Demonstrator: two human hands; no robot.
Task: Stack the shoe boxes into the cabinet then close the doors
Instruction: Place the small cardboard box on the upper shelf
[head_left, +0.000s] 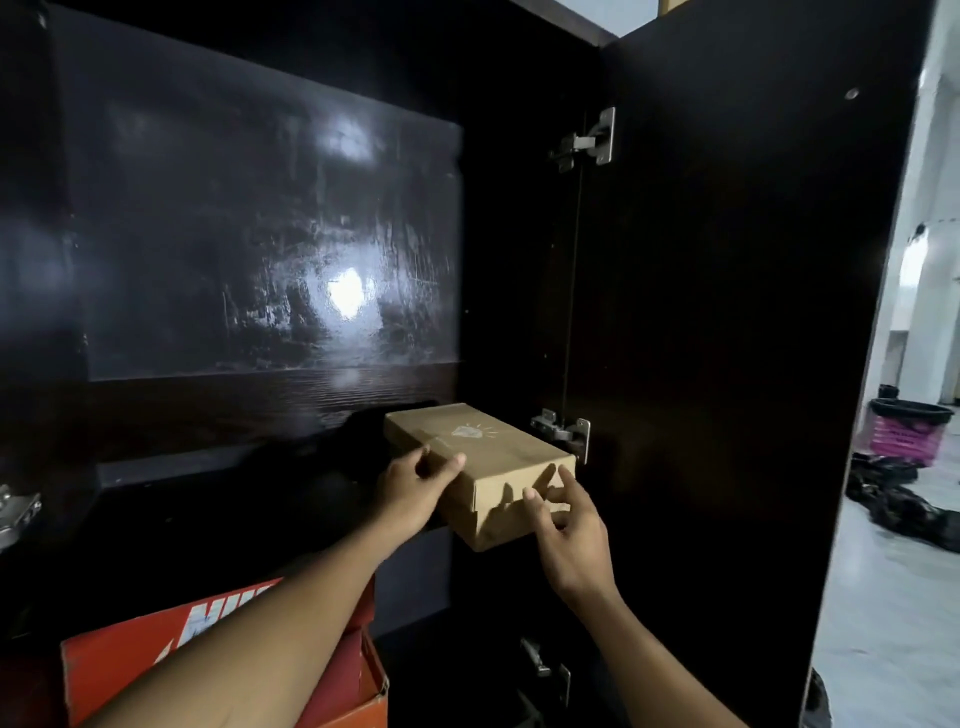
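Nearest the lens, under the left forearm, sits an orange shoe box (208, 644) with white lettering, low and not yet shelved. Up ahead, both hands are on the brown shoe box (488, 441). It rests at the right end of the cabinet shelf (218, 410), skewed, and its near end seems to jut out past the shelf edge toward the person. The left hand (410, 493) grips the near-left corner, thumb lying on the lid and fingers wrapped down the side. The right hand (571, 535) is spread open with its fingertips against the near end face, holding nothing. To finish this placement well, I would push evenly from the right hand while the left steers the corner. That would swing the far end toward the side wall just beyond the right hand, so the box sits square and fully in, leaving the free shelf out past the left fingers for the next one. A box left poking out would likely foul the open door (727, 312) to the right of the right hand when it swings shut. By count there are two hands, two shoe boxes — one brown, one orange — and one door in view. Three hinges (589, 140) show on its side and one more at the far left edge, and one pink bin (904, 431) stands in the room beyond.
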